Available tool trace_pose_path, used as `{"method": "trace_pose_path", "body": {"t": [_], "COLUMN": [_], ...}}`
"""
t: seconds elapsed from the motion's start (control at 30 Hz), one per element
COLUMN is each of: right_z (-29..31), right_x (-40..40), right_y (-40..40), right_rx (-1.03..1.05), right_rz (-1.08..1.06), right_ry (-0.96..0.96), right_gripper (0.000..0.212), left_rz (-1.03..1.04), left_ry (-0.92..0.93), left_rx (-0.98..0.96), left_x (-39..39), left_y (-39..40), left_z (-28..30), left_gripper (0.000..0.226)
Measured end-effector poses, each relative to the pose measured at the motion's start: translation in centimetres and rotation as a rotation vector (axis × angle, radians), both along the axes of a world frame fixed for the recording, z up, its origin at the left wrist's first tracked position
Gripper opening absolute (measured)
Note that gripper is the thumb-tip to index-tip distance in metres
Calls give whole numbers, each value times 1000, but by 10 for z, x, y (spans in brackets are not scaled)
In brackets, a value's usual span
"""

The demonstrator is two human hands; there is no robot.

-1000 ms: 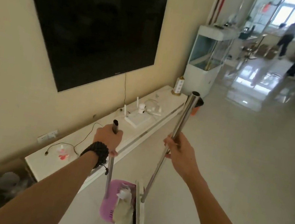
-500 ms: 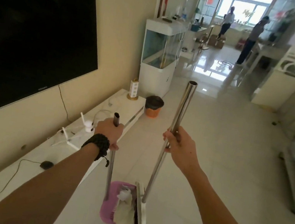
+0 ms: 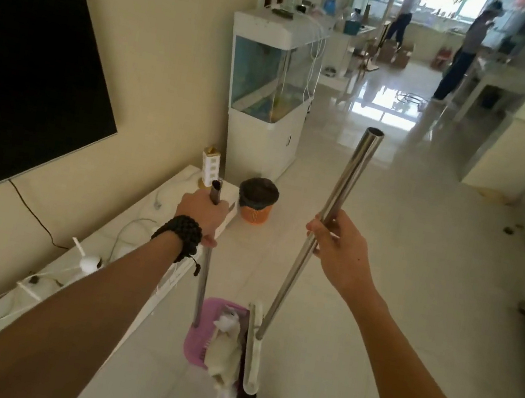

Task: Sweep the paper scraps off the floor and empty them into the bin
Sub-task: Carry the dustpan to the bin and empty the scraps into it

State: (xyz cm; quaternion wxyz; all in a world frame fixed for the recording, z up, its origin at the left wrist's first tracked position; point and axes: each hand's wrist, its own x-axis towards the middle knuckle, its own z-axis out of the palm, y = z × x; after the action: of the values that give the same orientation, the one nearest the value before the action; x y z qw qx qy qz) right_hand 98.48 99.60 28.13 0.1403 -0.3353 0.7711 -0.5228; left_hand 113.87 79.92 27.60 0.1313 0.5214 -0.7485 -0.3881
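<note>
Black beads circle the wrist of the left hand [image 3: 202, 212], clenched on the pink dustpan [image 3: 195, 344] handle; paper scraps [image 3: 224, 348] fill it; right hand [image 3: 337, 249] grips the broom [image 3: 313, 238] pole, orange bin [image 3: 257, 199] ahead

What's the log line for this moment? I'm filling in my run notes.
left hand: grips dustpan handle | right hand: grips broom | scraps: in dustpan | bin: ahead

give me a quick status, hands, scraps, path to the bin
Left hand shut on dustpan handle, right hand shut on broom handle. Paper scraps in pink dustpan, broom head against them. Orange bin ahead, floor between bare.
</note>
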Motion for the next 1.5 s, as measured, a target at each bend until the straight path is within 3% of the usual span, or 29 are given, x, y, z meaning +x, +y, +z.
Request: {"method": "trace_pose_path", "body": {"t": [0.43,0.63,0.93,1.13,1.5], "right_z": [30,23,15,-11,-55], "right_x": [-286,-409,-549,-642,-743], "right_y": [-211,-336,-485,-593,-707], "right_rx": [-51,-62,-5,-31,-62], "right_rz": [82,105,201,295,415], "right_ry": [87,130,200,177,148], "right_gripper": [13,13,22,16,16], "left_rz": [291,366,475,650,815], "left_ry": [113,175,201,176,142], "left_rx": [87,77,64,25,-17], "left_x": [-235,-343,-467,-541,-638], "left_y": [-186,-316,-433,-500,-571], "left_z": [22,2,-16,-51,-101], "left_gripper": [34,19,21,20,20]}}
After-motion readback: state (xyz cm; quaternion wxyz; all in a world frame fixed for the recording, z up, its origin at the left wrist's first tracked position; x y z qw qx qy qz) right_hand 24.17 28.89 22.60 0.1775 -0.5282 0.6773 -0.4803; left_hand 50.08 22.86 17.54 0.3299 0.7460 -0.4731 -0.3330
